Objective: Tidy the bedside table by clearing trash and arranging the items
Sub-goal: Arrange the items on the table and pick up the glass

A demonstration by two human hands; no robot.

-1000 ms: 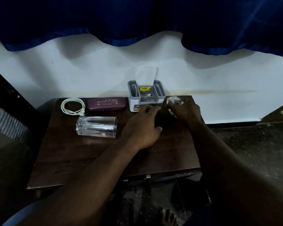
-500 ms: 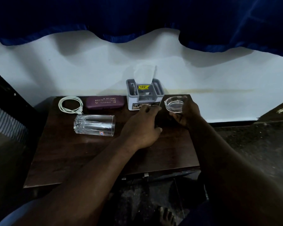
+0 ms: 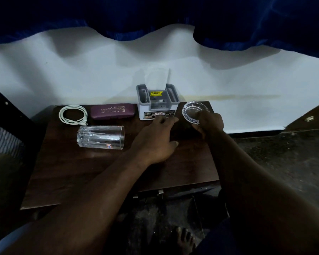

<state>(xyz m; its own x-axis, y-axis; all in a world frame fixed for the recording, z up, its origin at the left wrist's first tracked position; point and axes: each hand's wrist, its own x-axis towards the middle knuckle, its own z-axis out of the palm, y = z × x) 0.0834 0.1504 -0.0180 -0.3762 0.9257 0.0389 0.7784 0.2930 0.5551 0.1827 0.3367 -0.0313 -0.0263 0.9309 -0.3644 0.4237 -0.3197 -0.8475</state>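
Ashtray [image 3: 193, 112], clear glass, sits at tabletop [image 3: 107, 173] upper right near the edge, right hand [image 3: 209, 122] grip closed on its rim. Left hand [image 3: 156, 139] rests flat, holding nothing. Tumbler [image 3: 100, 137] on its side could roll if nudged.

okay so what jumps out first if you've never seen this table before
Probably the drinking glass lying on its side, left of centre on the bedside table. Next, the right hand gripping a clear glass ashtray at the back right corner, beside the grey and white organiser box.
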